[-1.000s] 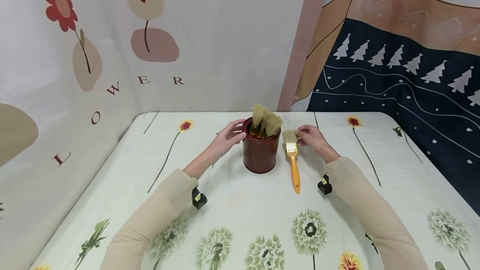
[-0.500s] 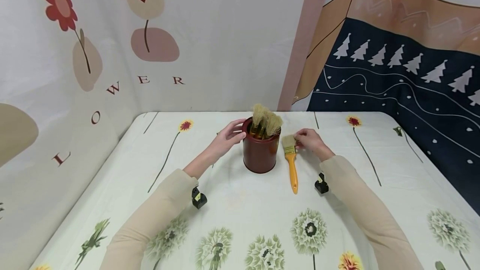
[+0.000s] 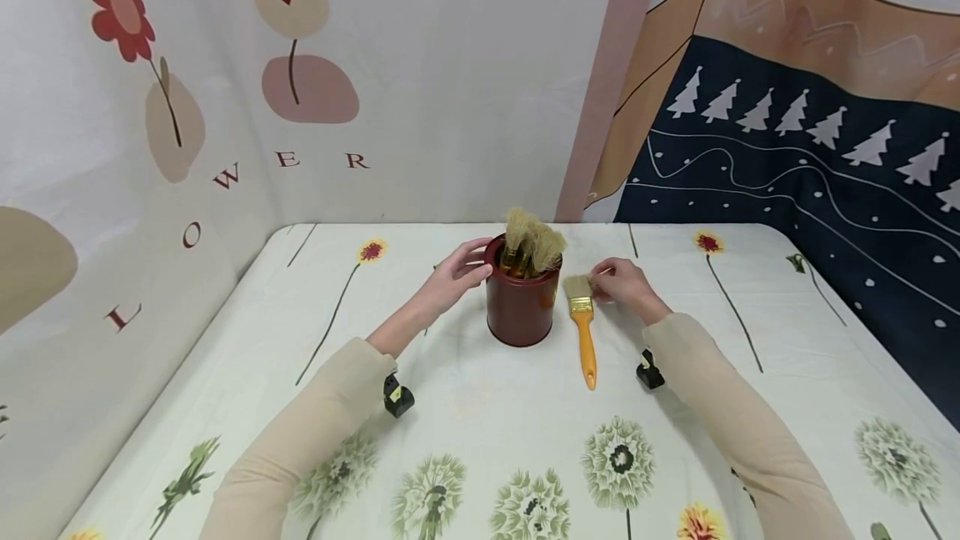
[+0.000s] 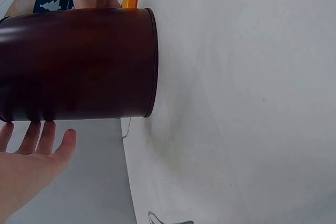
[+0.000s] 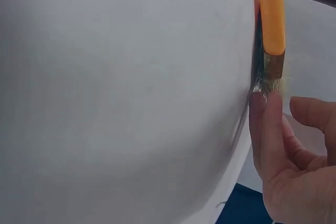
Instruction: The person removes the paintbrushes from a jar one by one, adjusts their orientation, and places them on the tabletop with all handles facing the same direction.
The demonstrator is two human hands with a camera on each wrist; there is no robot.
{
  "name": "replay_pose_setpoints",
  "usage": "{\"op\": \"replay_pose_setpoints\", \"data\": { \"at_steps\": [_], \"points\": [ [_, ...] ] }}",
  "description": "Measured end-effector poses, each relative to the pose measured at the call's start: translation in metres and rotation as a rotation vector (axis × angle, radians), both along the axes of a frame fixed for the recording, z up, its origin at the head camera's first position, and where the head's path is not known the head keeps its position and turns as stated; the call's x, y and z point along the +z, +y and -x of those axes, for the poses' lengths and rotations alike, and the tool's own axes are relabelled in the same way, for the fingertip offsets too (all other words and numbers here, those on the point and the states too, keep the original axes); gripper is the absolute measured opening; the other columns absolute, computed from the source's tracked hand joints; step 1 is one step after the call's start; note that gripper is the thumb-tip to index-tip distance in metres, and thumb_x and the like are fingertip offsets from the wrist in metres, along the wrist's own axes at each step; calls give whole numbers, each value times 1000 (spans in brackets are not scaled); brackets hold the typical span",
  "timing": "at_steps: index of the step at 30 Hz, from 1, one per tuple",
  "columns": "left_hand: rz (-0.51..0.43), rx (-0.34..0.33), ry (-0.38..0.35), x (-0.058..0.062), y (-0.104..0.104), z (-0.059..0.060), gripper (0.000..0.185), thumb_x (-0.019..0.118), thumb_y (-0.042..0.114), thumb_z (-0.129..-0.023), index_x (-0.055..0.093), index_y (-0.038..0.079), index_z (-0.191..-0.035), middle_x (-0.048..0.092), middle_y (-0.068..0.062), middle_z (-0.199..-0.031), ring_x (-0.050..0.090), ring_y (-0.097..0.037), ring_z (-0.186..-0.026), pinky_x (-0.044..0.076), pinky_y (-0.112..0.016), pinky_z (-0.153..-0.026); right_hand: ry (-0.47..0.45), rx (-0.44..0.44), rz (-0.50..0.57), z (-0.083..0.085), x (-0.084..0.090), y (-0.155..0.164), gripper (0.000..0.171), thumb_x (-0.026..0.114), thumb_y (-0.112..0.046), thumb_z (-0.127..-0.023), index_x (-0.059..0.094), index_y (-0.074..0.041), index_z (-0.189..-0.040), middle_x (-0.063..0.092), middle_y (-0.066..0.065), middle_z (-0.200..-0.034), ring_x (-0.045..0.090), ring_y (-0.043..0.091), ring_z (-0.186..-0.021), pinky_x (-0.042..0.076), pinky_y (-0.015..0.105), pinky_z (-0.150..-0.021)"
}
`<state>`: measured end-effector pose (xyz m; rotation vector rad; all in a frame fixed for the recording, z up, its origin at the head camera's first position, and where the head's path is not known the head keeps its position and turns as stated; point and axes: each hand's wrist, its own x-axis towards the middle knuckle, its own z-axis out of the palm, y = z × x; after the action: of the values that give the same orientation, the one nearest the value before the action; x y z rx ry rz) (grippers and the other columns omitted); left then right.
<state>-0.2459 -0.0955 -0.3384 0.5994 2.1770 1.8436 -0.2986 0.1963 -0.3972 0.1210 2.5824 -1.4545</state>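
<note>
A dark red can (image 3: 519,311) stands upright on the table, with several paintbrushes (image 3: 531,244) in it, bristles up. My left hand (image 3: 453,282) touches the can's left side near the rim with spread fingers; in the left wrist view the fingertips (image 4: 48,129) meet its wall. To the right of the can lies another paintbrush (image 3: 585,340), orange-handled, its bristles pointing away from me. My right hand (image 3: 626,288) is at its bristle end. In the right wrist view the extended fingers (image 5: 273,124) reach the bristles, while the thumb (image 5: 307,109) stands apart from them.
A white floral cloth (image 3: 480,423) covers the table, whose back edge lies just behind the can. Printed fabric walls (image 3: 450,107) rise behind and at the sides. Small black wrist cameras (image 3: 397,397) hang below both sleeves.
The bristle end of the loose paintbrush has come down and slightly toward me, and my right hand has drawn back a little with it. My left hand and the can have stayed put.
</note>
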Motion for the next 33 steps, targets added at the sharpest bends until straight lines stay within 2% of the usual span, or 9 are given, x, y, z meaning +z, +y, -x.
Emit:
{"op": "replay_pose_setpoints", "data": {
  "at_steps": [7,13,19,33],
  "points": [
    [7,1,-4,0,0,0,49,50,19,-91,30,10,-136,36,-13,-132,36,-23,-120,34,-38,-93,96,69,-72,-9,11,3,22,51,-10,-89,52,6,-103,54,19,-96,60,23,-76,51,29,-64],
    [7,0,-7,0,-1,0,49,49,18,-92,30,10,-136,35,-13,-133,36,-23,-120,34,-38,-93,144,112,-54,-21,28,0,24,51,-12,-89,52,7,-105,53,20,-99,60,30,-81,51,31,-65],
    [7,-1,-3,0,0,0,49,49,18,-92,30,10,-136,35,-13,-133,36,-23,-120,34,-38,-93,164,143,-58,-31,44,-2,25,51,-14,-90,52,5,-106,54,19,-99,60,29,-83,51,29,-65],
    [2,-4,-1,0,0,0,49,49,18,-92,30,9,-136,35,-13,-133,36,-24,-120,34,-38,-93,203,195,-55,-47,63,-3,27,54,-19,-89,53,1,-107,55,17,-102,60,30,-83,51,30,-65]
  ]
}}
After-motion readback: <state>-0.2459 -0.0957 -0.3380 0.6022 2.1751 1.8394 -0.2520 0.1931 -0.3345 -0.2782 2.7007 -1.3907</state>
